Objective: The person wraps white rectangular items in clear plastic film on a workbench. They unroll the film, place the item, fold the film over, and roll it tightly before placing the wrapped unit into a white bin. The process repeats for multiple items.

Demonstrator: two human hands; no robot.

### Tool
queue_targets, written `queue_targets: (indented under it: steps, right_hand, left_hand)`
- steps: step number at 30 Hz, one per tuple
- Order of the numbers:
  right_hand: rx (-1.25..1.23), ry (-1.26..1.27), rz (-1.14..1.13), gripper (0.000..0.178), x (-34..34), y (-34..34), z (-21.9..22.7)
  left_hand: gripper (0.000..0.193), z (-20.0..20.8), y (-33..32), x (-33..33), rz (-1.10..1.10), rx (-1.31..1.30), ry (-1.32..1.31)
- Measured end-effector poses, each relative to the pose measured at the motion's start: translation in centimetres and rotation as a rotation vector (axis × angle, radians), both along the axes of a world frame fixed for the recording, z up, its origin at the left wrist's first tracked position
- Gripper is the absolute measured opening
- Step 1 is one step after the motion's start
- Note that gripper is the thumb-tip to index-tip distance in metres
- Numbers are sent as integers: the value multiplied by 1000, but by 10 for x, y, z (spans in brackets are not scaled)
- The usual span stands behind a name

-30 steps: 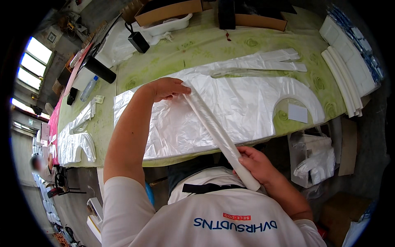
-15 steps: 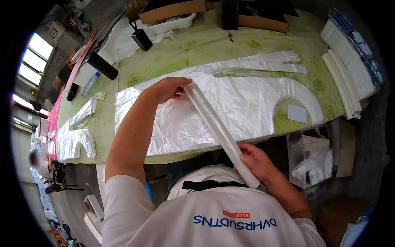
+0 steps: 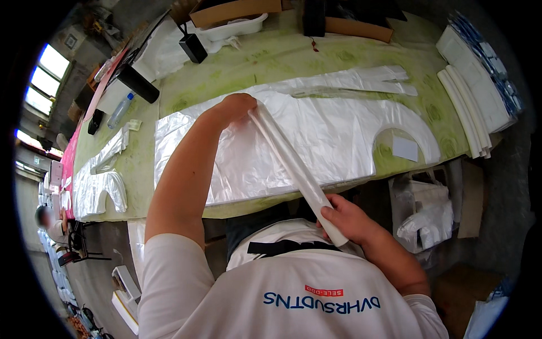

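Observation:
A long, narrow strip of folded white plastic film slants between my hands above the table's front edge. Its far end is in my left hand, whose fingers are closed and partly hidden behind the hand. My right hand grips the near end close to my waist, thumb on top. Beneath the strip lies a large stack of shiny white plastic sheets, cut like aprons with a curved notch at the right and long straps at the back. A small white card lies in the notch.
The table has a green flowered cover. A smaller cut film stack, water bottle, black cylinder and black speaker-like box are at left. White rolls lie right. Below hangs a clear bag. A person sits far left.
My left hand has shifted slightly up and left with the strip's far end. My right hand has moved a little up and left, and the strip with it. The whole view has shifted slightly.

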State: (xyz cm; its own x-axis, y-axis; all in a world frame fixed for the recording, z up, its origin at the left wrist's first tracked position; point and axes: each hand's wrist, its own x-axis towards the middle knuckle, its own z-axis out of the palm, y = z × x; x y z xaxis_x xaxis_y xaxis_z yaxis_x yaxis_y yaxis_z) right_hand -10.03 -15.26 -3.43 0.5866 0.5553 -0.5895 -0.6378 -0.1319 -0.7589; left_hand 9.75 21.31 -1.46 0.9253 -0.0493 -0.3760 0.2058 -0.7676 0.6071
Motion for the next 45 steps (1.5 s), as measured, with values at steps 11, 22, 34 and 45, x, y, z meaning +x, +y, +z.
queue_targets:
  steps: [11,22,34,45]
  right_hand:
    - [-492,25,246,61,-108,-164,-4]
    - [-391,103,-18,67,-135,-216,5]
    - [-637,-1118,190,61,46,-105,50]
    - [-942,-1394,212,54,177,-15,24]
  left_hand:
    - [37,-13,-10,4,-90,382,-142]
    - [46,1,-12,3,380,75,-455]
    - [79,-17,-94,-184,-720,194,-606]
    - [64,-24,-79,-198,-724,178,-688]
